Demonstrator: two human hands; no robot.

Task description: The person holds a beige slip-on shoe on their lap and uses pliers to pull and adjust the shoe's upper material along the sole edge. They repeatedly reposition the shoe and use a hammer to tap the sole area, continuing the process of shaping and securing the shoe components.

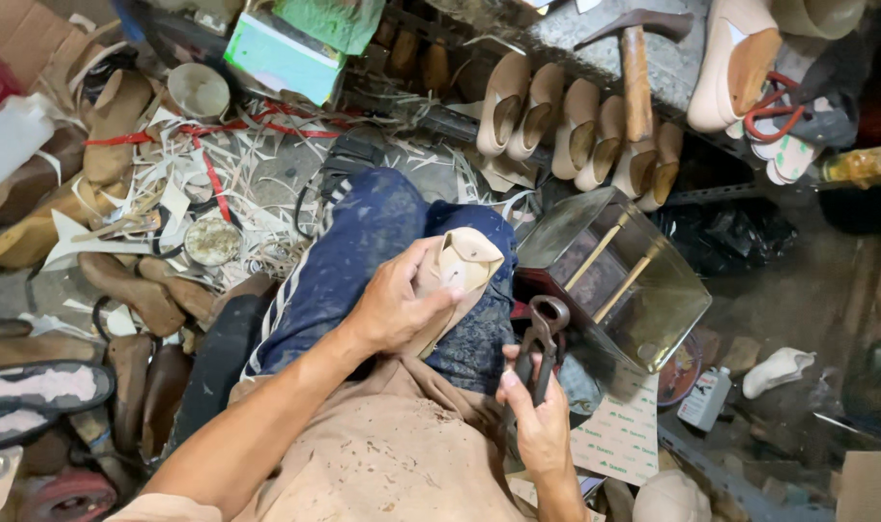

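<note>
A person sits in a cluttered shoemaker's workshop, seen from above, with a beige shoe upper on a last (462,266) resting on a knee clad in blue trousers (363,256). The left hand (397,304) is closed around the shoe from its left side, the thumb laid across the pale leather and the fingers wrapped behind it, so the shoe sits just beyond the palm, toe pointing away from the body. The right hand (537,416), lower and nearer the body, is clenched around the handles of dark metal lasting pincers (542,343), whose rounded head rises just above the fist and stands close beside the shoe without visibly touching it. A stained tan apron (392,454) covers the lap beneath both wrists. Just past the pincers lies a clear rectangular container (624,280) with two wooden-handled brushes inside. Farther beyond the hands, a row of beige shoes (576,126) stands against a ledge, and a wooden-handled hammer (636,68) rests above them. Out to the left of the left hand, leather scraps (228,174), a small round tin (212,241) and brown wooden lasts (136,290) litter the floor.
</note>
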